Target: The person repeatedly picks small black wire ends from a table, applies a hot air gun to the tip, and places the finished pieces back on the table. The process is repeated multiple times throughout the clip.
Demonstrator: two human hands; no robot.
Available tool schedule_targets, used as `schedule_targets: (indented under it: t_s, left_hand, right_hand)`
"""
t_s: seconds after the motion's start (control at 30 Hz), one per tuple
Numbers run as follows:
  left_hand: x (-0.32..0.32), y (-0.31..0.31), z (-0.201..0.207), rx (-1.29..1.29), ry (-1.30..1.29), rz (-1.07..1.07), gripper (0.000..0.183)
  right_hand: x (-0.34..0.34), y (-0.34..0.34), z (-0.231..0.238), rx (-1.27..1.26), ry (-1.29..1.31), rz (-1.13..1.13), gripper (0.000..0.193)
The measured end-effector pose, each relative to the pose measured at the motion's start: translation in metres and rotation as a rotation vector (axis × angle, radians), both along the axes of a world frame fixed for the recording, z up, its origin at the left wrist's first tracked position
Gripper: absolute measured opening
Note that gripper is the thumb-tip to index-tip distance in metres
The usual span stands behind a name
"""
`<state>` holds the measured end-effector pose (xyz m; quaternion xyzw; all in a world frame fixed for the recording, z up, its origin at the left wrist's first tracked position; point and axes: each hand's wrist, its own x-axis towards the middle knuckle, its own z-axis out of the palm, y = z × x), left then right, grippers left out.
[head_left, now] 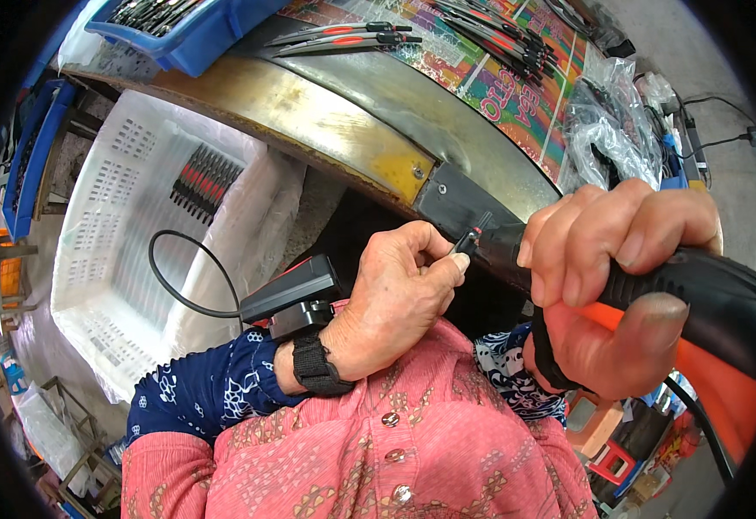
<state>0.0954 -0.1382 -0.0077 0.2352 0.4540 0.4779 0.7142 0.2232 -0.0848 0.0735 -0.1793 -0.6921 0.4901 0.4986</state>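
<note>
Workbench edge (369, 130) behind: my right hand (620, 285) grips the power tool (698, 303); left hand (399, 290) pinches what seems its bit (468, 242), steadying it.

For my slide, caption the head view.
Right hand grips a black-and-orange power tool while left hand pinches a small part at its tip.

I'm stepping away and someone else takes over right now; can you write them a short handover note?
Right hand: wrapped around the black-and-orange power tool, its tip at the table edge.
Left hand: fingers pinch a small black-and-red part at the tool's tip.
Done: a few black-and-red pieces lie in the white crate.
Left: more long pieces wait on the table; the part in hand is unfinished.
</note>
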Motion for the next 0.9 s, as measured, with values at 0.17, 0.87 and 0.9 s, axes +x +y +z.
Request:
schedule_targets:
  t_s: [0.17, 0.87, 0.9]
  left_hand:
    - [0.003, 0.000, -0.002, 0.040, 0.023, 0.025, 0.011]
    - [-0.010, -0.005, -0.001, 0.185, 0.186, -0.092, 0.018]
    - [-0.012, -0.006, 0.001, 0.210, 0.188, -0.084, 0.020]
  right_hand:
    - [-0.002, 0.000, 0.000, -0.008, -0.005, -0.020, 0.054]
    - [0.003, -0.015, 0.006, 0.062, 0.037, -0.057, 0.052]
    - [0.006, -0.011, 0.006, 0.100, 0.121, 0.015, 0.051]
